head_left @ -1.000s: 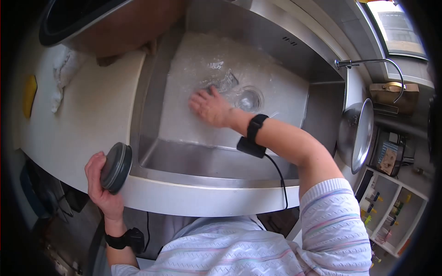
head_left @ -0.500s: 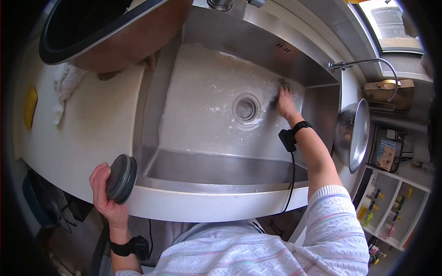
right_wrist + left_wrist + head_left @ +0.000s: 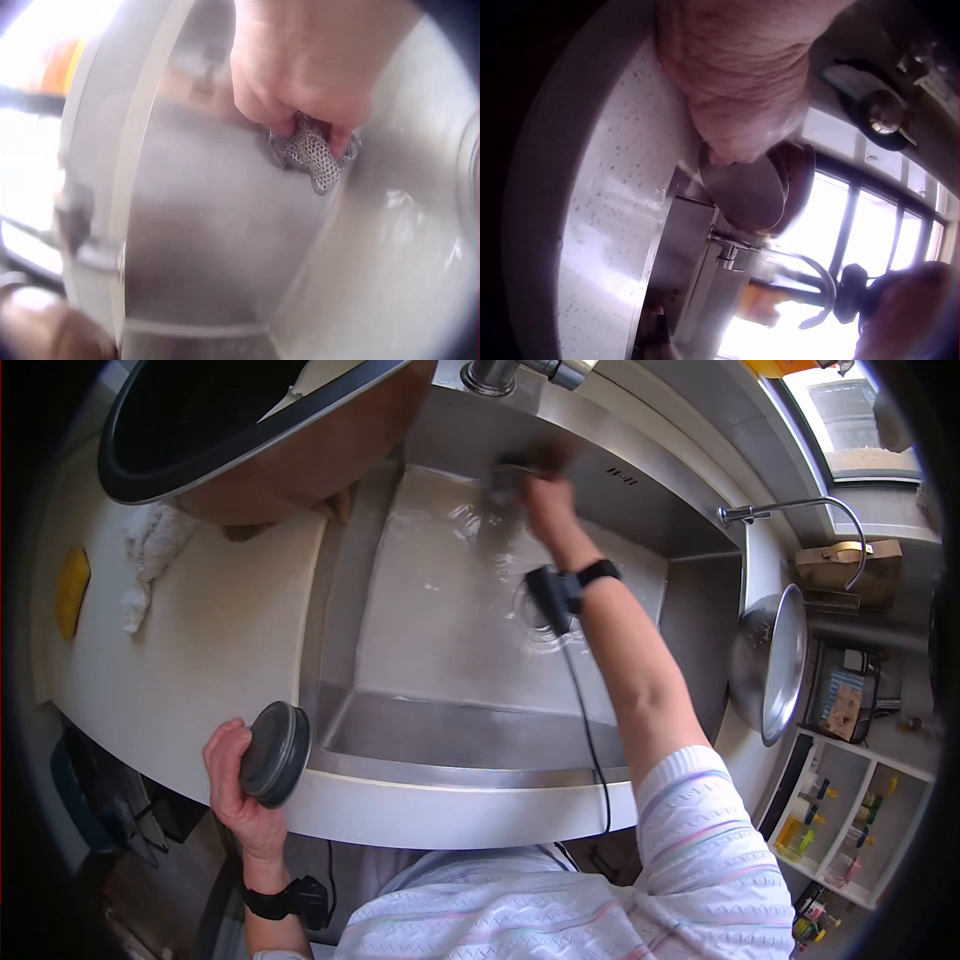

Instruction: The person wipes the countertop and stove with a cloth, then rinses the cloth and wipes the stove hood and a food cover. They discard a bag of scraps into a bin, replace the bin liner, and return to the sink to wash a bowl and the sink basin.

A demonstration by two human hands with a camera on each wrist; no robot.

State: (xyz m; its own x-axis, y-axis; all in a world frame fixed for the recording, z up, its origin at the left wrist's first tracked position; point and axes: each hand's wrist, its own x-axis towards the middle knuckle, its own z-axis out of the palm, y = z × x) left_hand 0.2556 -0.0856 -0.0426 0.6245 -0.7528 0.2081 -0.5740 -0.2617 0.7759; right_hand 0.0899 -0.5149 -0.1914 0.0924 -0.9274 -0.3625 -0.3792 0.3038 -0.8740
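In the right wrist view my right hand [image 3: 304, 67] pinches a grey mesh scrubbing cloth [image 3: 319, 155] against the steel wall of the sink [image 3: 217, 217]. The head view shows the same right hand [image 3: 550, 505], blurred, at the sink's far side, with the wrist above the drain [image 3: 540, 615]. My left hand [image 3: 240, 790] grips a round dark grey lid-like disc [image 3: 273, 755] at the counter's front edge, left of the sink. In the left wrist view the left hand [image 3: 739, 90] covers part of the disc [image 3: 746, 191].
A large brown pot [image 3: 290, 460] stands at the back left, near a white cloth [image 3: 155, 550] and a yellow object [image 3: 72, 593]. The main tap [image 3: 490, 375] is behind the sink. A thin curved tap [image 3: 850, 525] and a steel bowl [image 3: 770, 665] are at the right.
My right hand has gone from the sink's left part to its right side, then to the far wall left of there. The left hand still grips the disc, nearly in place.
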